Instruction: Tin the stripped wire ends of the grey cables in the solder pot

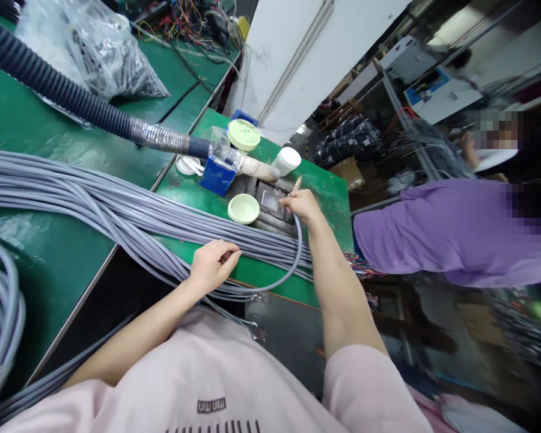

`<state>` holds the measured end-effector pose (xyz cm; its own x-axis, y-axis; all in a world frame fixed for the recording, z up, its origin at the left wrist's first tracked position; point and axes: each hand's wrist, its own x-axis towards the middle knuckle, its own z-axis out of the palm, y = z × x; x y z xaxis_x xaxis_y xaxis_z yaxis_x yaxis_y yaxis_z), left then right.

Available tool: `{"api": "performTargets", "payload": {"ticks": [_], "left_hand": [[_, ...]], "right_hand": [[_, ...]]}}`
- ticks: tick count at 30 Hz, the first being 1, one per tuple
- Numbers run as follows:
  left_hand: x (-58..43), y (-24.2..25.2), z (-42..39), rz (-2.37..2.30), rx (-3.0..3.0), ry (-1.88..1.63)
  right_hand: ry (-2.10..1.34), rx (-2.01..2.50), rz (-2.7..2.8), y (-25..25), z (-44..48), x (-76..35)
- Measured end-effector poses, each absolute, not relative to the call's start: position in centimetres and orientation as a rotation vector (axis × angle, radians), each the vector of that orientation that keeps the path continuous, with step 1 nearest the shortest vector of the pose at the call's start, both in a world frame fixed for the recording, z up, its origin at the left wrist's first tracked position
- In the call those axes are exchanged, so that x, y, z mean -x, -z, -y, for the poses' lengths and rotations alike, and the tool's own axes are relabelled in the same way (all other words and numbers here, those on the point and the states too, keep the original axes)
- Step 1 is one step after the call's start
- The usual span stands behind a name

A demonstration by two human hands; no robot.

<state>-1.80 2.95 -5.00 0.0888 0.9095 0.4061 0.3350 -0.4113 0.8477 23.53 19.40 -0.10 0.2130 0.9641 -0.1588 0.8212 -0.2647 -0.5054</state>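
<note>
A thick bundle of grey cables (pixel 117 207) lies across the green bench toward the right. My left hand (pixel 213 264) rests on the bundle near the bench's front edge, fingers curled in a pinch around a cable. My right hand (pixel 301 203) is closed on the end of one grey cable (pixel 293 264) that loops back from the bundle, and holds that end at a small metal pot (pixel 273 201) set in the bench. A thin wooden stick (pixel 296 184) pokes up by my right fingers.
A dark corrugated hose (pixel 63 93) ends in a pale nozzle (pixel 259 169) over the pot. Round green lids (pixel 243 208) (pixel 244 134), a white jar (pixel 287 160), a blue box (pixel 217 174) and a plastic bag (pixel 94 51) are nearby. A person in purple (pixel 451 231) bends at right.
</note>
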Motion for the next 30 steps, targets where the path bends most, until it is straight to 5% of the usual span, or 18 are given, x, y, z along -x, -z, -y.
{"api": "performTargets", "payload": {"ticks": [13, 21, 30], "left_hand": [[1.8, 4.8, -3.0, -1.231, -1.841, -1.301], [1.9, 5.2, -3.0, -1.212, -1.832, -1.322], [1.9, 5.5, -2.9, -1.216, -1.818, -1.318]], "right_hand": [[-0.586, 2.194, 1.772, -2.3, -19.5, -22.0], [-0.883, 1.673, 1.687, -8.0, -12.2, -21.5], [-1.099, 1.528, 1.553, -8.4, -7.2, -20.0]]}}
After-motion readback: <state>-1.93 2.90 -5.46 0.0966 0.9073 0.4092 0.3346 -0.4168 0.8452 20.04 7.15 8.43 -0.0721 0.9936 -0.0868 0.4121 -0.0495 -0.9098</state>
